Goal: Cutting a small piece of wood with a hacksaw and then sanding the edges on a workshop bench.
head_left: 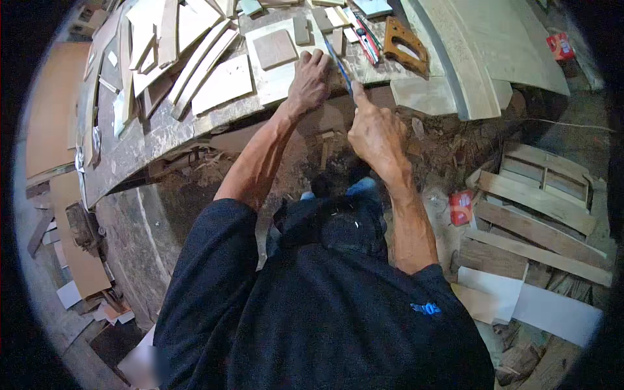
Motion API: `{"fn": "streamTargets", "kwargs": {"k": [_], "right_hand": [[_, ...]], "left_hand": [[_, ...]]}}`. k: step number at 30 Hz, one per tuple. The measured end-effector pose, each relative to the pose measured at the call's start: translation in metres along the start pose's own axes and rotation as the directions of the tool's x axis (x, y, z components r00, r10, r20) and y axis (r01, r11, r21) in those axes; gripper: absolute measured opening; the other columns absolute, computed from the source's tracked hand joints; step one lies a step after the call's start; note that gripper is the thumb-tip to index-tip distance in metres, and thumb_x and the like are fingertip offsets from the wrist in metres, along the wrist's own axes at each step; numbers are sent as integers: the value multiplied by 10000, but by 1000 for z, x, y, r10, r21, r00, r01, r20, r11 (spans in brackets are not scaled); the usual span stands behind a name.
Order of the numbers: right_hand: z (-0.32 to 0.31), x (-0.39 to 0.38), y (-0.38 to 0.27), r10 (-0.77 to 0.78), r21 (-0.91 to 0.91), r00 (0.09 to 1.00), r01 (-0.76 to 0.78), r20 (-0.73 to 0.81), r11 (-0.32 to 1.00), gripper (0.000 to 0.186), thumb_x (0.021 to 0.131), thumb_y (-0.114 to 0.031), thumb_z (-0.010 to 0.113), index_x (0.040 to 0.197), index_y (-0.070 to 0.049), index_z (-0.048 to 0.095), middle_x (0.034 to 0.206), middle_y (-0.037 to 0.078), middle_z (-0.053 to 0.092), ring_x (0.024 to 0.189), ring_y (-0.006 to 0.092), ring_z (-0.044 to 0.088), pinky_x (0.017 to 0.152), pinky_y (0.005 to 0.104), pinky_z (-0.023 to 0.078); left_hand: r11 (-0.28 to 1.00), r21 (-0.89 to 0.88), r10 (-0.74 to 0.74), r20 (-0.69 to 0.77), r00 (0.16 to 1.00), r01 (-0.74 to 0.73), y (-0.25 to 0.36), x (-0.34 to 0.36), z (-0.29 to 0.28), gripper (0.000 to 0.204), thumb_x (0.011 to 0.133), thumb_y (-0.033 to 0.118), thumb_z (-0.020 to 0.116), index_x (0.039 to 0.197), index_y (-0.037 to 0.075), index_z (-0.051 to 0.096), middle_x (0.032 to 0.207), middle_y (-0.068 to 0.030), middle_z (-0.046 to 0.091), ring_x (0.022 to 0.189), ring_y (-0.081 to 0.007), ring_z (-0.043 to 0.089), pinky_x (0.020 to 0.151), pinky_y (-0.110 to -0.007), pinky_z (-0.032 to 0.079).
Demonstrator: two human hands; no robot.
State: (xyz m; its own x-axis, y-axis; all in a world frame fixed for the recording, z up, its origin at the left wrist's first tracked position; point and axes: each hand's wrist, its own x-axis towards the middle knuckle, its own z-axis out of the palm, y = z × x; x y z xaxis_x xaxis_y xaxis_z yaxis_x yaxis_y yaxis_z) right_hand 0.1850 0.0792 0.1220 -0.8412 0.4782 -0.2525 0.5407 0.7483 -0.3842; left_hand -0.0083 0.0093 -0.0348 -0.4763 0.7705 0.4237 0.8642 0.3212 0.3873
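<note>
My right hand (379, 133) is closed around the near end of a long, thin blue tool (338, 63), its index finger stretched along it. The tool points up and slightly left across the bench; its exact kind is too narrow to make out. My left hand (309, 81) rests with bent fingers on the right part of a pale flat board (276, 83) at the bench's front edge; whatever lies under the fingers is hidden. A square brown wood piece (274, 49) lies on that board, left of the hand. Just beyond the fingers is a small grey-brown block (301, 30).
A wooden-handled saw (406, 49) and a red utility knife (367, 44) lie right of the blue tool. Curved wood strips (203, 68) cover the bench's left side. A large curved panel (455, 52) is at right. Wooden frames (539, 195) and offcuts lie on the floor.
</note>
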Motion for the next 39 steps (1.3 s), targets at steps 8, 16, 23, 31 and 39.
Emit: {"fn": "streamTargets", "kwargs": {"k": [8, 16, 23, 31, 39], "right_hand": [[25, 23, 1, -13, 7, 998, 13, -60, 1000, 629, 863, -125, 535, 1481, -148, 421, 818, 297, 683, 812, 468, 687, 787, 565, 523], [25, 26, 3, -1, 39, 995, 5, -97, 999, 574, 907, -154, 518, 1475, -163, 437, 805, 305, 675, 797, 482, 678, 766, 566, 522], [16, 17, 5, -12, 20, 994, 14, -107, 1000, 656, 833, -120, 556, 1477, -144, 431, 810, 300, 681, 798, 475, 687, 789, 561, 528], [20, 20, 12, -33, -23, 993, 30, -110, 999, 519, 917, -164, 519, 1435, -172, 485, 753, 289, 666, 765, 480, 670, 709, 565, 519], [5, -4, 10, -9, -36, 999, 7, -37, 999, 514, 939, -183, 524, 1451, -176, 471, 753, 290, 668, 736, 457, 682, 673, 546, 530]], "left_hand": [[1000, -23, -8, -11, 1000, 8, -5, 2, 6, 475, 653, 54, 602, 1112, 19, 484, 1084, -157, 466, 1020, -387, 435, 867, -496, 405], [1000, 13, -10, -1, 1000, 10, -7, 3, 11, 535, 659, 61, 641, 1172, 22, 494, 1102, -159, 462, 1041, -371, 433, 876, -481, 412], [999, 19, -49, 43, 998, 48, 2, 4, 4, 506, 669, 77, 660, 1147, 38, 499, 1125, -151, 474, 1042, -373, 441, 894, -483, 419], [999, 0, 34, 58, 998, -34, -11, 6, 13, 546, 617, 75, 661, 1134, 31, 489, 1103, -154, 470, 1044, -390, 443, 880, -496, 418], [999, 38, -15, 70, 997, 12, -4, 3, 11, 556, 642, 71, 662, 1166, 14, 485, 1108, -167, 473, 1037, -387, 438, 900, -484, 409]]}}
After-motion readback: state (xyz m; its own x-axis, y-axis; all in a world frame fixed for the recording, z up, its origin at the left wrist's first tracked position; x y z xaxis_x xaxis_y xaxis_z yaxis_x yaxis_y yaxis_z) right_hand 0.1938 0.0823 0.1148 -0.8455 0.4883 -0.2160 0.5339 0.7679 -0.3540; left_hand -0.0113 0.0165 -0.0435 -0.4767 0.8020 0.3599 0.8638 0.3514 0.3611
